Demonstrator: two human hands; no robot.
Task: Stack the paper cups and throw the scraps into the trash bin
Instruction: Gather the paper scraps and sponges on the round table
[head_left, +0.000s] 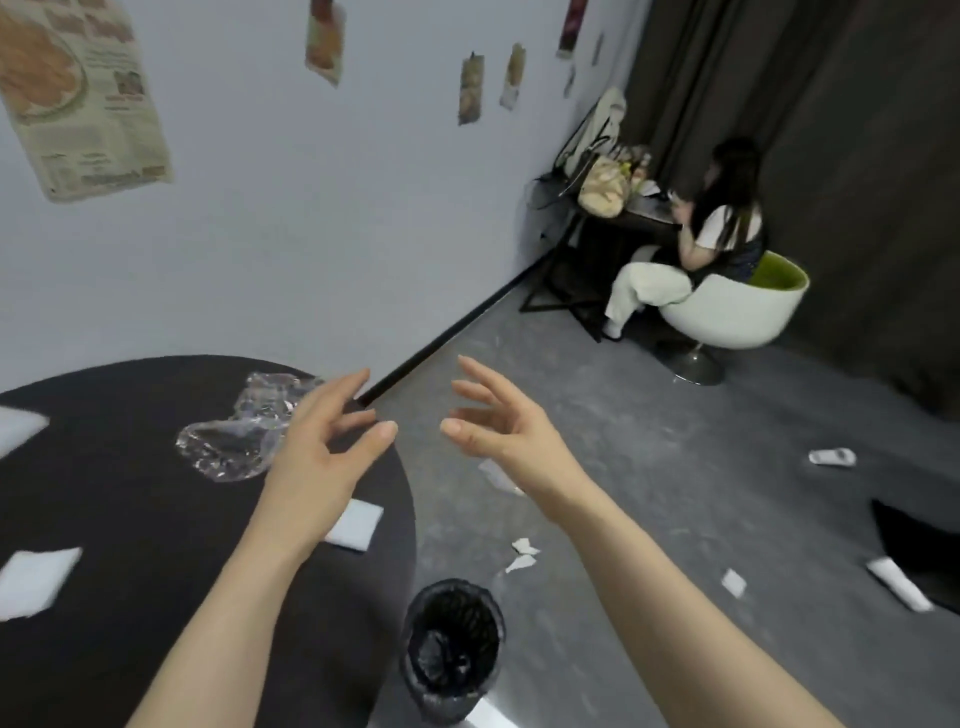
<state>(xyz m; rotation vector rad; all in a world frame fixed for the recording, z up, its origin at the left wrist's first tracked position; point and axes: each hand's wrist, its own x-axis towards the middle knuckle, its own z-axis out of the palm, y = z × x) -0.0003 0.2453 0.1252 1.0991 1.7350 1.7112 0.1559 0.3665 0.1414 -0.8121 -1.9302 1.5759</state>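
The round table (130, 493) is dark charcoal — white scraps (355, 523) and clear, glinting plastic wrap (228, 447) lie on it. The trash bin (451, 654) is black-lined — the floor (649, 441) mottled grey.

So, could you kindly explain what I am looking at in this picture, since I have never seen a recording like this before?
There is no machine here. A camera worn on a person's head looks forward and down, so the two bare arms are that person's own. The left hand and right hand are both open, fingers spread, holding nothing. On the round dark table lie a crumpled clear plastic wrapper and some white foam pieces. A black-lined trash bin stands on the floor below, with paper scraps scattered nearby. No paper cups show clearly. In the far corner another person sits on a white chair.
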